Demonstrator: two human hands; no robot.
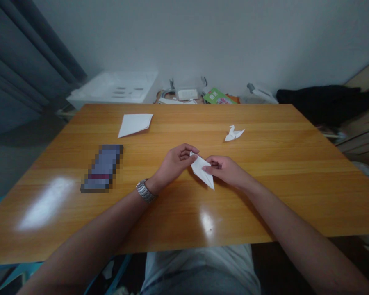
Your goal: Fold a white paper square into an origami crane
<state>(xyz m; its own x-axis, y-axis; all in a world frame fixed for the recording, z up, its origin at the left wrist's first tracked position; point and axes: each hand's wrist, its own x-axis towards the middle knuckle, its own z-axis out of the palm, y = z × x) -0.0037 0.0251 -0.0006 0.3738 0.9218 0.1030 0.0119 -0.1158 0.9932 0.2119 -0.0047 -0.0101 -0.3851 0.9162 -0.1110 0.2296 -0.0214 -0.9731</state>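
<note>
A narrow, pointed piece of folded white paper (pixel 203 172) lies between both hands near the middle of the wooden table (pixel 264 196). My left hand (pixel 175 164), with a metal watch at the wrist, curls its fingers round the paper's upper end. From the right side, my right hand (pixel 224 169) pinches the paper's edge. Its lower tip points toward me.
A small finished white paper figure (pixel 233 133) sits farther back on the right. A larger folded white sheet (pixel 134 124) lies at the back left. A blurred dark flat object (pixel 103 168) rests left of my hands. Clutter and a white tray (pixel 117 87) sit beyond the table.
</note>
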